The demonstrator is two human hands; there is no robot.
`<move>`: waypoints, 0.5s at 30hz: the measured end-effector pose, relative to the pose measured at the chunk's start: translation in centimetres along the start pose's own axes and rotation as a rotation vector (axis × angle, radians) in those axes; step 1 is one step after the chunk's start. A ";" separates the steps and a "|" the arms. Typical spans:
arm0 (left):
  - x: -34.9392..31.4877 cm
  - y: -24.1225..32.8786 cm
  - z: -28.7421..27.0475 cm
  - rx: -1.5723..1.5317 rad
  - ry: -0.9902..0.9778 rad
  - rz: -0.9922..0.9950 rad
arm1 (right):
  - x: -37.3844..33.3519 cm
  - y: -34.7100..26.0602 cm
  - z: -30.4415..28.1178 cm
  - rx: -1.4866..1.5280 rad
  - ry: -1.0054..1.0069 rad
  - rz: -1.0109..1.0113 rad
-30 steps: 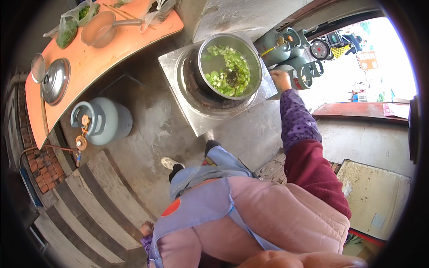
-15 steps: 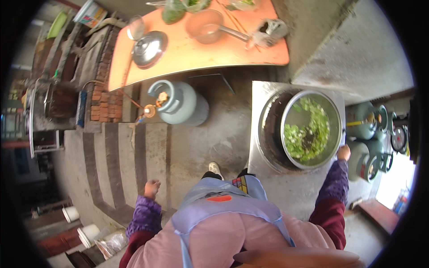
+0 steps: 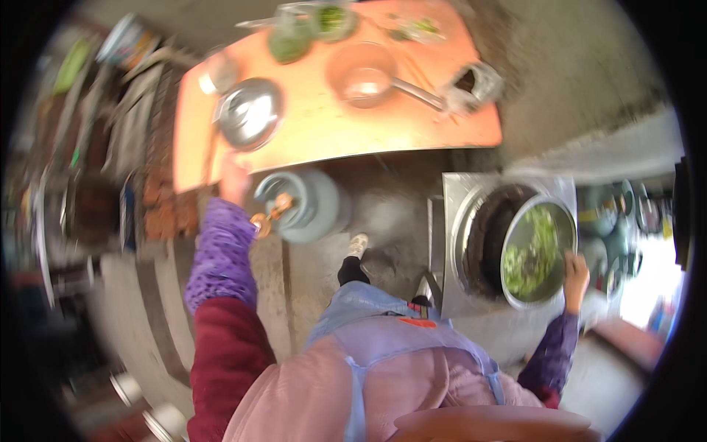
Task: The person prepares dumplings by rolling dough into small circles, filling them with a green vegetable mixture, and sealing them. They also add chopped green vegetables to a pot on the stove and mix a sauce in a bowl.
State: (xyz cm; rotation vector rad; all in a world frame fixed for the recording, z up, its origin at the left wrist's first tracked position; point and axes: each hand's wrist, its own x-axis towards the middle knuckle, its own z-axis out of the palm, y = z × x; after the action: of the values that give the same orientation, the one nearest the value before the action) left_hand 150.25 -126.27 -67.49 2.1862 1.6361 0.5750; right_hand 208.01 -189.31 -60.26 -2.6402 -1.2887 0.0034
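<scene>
While pot [image 3: 565, 228] holds greens [image 3: 534, 258], lid [image 3: 252, 118] is off, leftward.
Right hand [image 3: 577, 275] at pot rim, left hand [image 3: 234, 180] well left; grips unclear.

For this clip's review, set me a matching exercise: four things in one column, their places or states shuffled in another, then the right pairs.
Things
1. Domed lid
2. Pot
3. Left hand
4. Right hand

Places or states
A. At the pot's right side
B. Lying on the orange table
C. Blurred, by the table's lower edge in view
D. On the stove, green pieces inside

Pairs: 1-B; 2-D; 3-C; 4-A
</scene>
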 end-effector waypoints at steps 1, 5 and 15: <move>5.8 -1.2 -0.1 0.091 -0.049 -0.031 | 0.5 -2.0 0.3 0.178 0.023 0.290; 19.8 -4.8 2.7 0.052 -0.135 0.253 | 1.6 -7.5 0.5 0.241 0.161 0.563; 24.4 -8.1 5.8 0.085 -0.059 0.137 | -2.5 -12.9 -2.4 0.348 0.302 0.539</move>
State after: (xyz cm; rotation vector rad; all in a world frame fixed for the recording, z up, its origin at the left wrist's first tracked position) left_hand 152.74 -100.79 -73.86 2.3679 1.5150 0.4814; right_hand 196.65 -184.02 -55.76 -2.4706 -0.4174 -0.0790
